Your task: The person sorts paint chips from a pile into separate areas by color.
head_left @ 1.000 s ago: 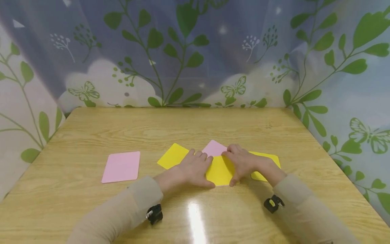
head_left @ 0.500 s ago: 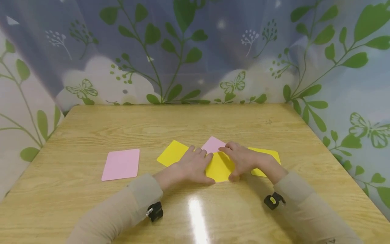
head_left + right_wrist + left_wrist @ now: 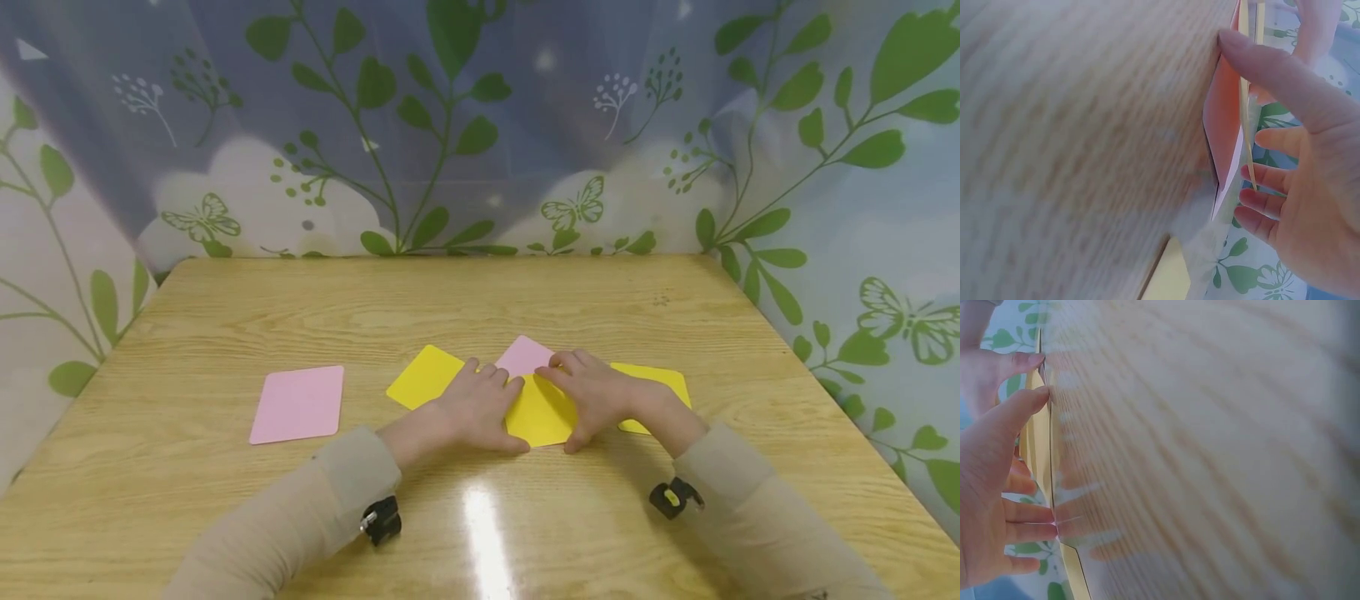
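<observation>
A yellow paper square (image 3: pixel 540 412) lies between the hands, over a pink square (image 3: pixel 522 354) whose far corner sticks out. My left hand (image 3: pixel 480 407) rests along its left side, fingers extended and thumb (image 3: pixel 1034 399) at the near edge. My right hand (image 3: pixel 596 396) grips its right side, thumb at the near edge and curved fingers at the far edge. The right wrist view shows the yellow sheet (image 3: pixel 1245 119) raised apart from the pink sheet (image 3: pixel 1225 119) below, with fingertips at its edge. The hands partly hide both squares.
Another yellow square (image 3: pixel 426 375) lies partly under the left hand. A third yellow square (image 3: pixel 656 381) is partly behind the right wrist. Farther left lies a separate pink square (image 3: pixel 297 404). Patterned curtains (image 3: pixel 480 192) border the wooden table (image 3: pixel 420 300).
The right hand's fingers have shifted slightly left along the yellow square's far edge. The left hand and the other squares hold their places; the head view has tilted slightly.
</observation>
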The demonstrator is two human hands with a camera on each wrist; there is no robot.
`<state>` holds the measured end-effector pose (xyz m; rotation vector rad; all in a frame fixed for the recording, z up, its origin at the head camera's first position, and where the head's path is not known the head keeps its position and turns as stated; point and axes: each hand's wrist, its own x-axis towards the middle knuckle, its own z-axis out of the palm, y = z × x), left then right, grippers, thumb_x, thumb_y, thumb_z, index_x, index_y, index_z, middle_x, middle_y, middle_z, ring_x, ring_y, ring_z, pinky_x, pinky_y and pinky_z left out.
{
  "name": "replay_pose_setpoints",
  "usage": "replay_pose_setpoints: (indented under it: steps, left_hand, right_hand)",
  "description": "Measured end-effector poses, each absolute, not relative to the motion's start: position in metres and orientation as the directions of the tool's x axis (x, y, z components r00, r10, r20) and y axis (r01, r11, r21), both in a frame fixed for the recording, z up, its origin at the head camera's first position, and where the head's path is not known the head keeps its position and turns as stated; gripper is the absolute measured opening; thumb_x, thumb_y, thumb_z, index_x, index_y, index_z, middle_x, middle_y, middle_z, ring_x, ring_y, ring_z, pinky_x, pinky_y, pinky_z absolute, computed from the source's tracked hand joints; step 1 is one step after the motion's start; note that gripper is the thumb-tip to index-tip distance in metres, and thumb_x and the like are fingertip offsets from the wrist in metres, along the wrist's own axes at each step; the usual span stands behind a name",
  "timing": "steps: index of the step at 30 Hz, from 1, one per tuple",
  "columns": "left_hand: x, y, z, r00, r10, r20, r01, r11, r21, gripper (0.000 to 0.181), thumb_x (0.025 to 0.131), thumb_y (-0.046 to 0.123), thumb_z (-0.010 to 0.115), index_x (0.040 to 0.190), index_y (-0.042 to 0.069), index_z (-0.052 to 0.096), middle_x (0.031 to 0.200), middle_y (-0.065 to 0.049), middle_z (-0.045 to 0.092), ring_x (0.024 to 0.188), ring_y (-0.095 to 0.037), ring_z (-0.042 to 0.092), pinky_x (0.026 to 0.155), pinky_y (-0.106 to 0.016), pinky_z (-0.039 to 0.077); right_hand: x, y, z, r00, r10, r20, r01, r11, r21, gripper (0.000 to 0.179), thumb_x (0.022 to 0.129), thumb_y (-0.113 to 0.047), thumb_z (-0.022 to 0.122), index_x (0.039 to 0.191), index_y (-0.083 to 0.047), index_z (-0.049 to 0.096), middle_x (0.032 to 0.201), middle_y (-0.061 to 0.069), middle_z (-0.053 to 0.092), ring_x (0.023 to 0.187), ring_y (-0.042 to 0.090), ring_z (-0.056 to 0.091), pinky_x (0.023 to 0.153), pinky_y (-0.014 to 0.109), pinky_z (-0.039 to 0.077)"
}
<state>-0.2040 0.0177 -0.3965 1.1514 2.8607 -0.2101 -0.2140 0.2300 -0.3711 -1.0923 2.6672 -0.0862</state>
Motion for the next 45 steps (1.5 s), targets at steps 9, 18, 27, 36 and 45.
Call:
replay_pose_setpoints:
  steps: [9,18,27,36,45]
  left_hand:
    - [-0.206,0.018,-0.397,-0.738,0.669,-0.093,0.675,0.73,-0.108,0.095,0.073,0.078,0.045,0.134,0.005,0.042,0.119,-0.007,0.05,0.11,-0.022,0.044,0.095,-0.043,0.032]
    - [-0.206,0.023,-0.395,-0.769,0.638,-0.053,0.639,0.763,-0.091,0.114,0.067,0.084,0.042,0.143,0.0,0.027,0.141,-0.013,0.035,0.126,-0.028,0.033,0.103,-0.046,0.026]
    - [-0.206,0.033,-0.393,-0.728,0.684,0.048,0.672,0.726,-0.141,0.109,0.065,0.081,0.049,0.135,-0.001,0.037,0.125,-0.01,0.044,0.115,-0.025,0.038,0.098,-0.039,0.029]
    - [-0.206,0.052,-0.384,-0.695,0.71,0.11,0.686,0.701,-0.193,0.11,0.064,0.085,0.043,0.133,-0.001,0.039,0.125,-0.01,0.043,0.116,-0.026,0.035,0.1,-0.039,0.026]
    - [-0.207,0.081,-0.383,-0.669,0.737,0.098,0.708,0.671,-0.219,0.106,0.066,0.083,0.046,0.134,0.002,0.039,0.125,-0.006,0.044,0.114,-0.021,0.037,0.095,-0.037,0.026]
  right_hand:
    - [-0.214,0.233,-0.373,-0.679,-0.716,-0.162,-0.701,0.698,-0.149,0.096,0.065,-0.045,0.079,0.138,-0.001,0.035,0.133,0.016,0.035,0.12,0.033,0.034,0.099,0.048,0.034]
    - [-0.213,0.237,-0.369,-0.71,-0.699,-0.088,-0.678,0.712,-0.184,0.1,0.066,-0.05,0.076,0.14,0.001,0.032,0.139,0.019,0.033,0.127,0.035,0.031,0.099,0.052,0.033]
    - [-0.21,0.25,-0.376,-0.729,-0.684,0.015,-0.684,0.728,-0.039,0.107,0.061,-0.062,0.074,0.136,0.004,0.035,0.134,0.019,0.037,0.124,0.035,0.034,0.096,0.053,0.035]
    - [-0.208,0.267,-0.378,-0.758,-0.648,0.077,-0.652,0.758,-0.034,0.104,0.057,-0.06,0.077,0.129,0.005,0.041,0.127,0.021,0.04,0.118,0.036,0.036,0.098,0.052,0.033]
    - [-0.201,0.297,-0.379,-0.812,-0.581,0.055,-0.583,0.812,-0.035,0.1,0.057,-0.054,0.08,0.127,0.005,0.041,0.129,0.021,0.04,0.12,0.037,0.036,0.092,0.057,0.035]
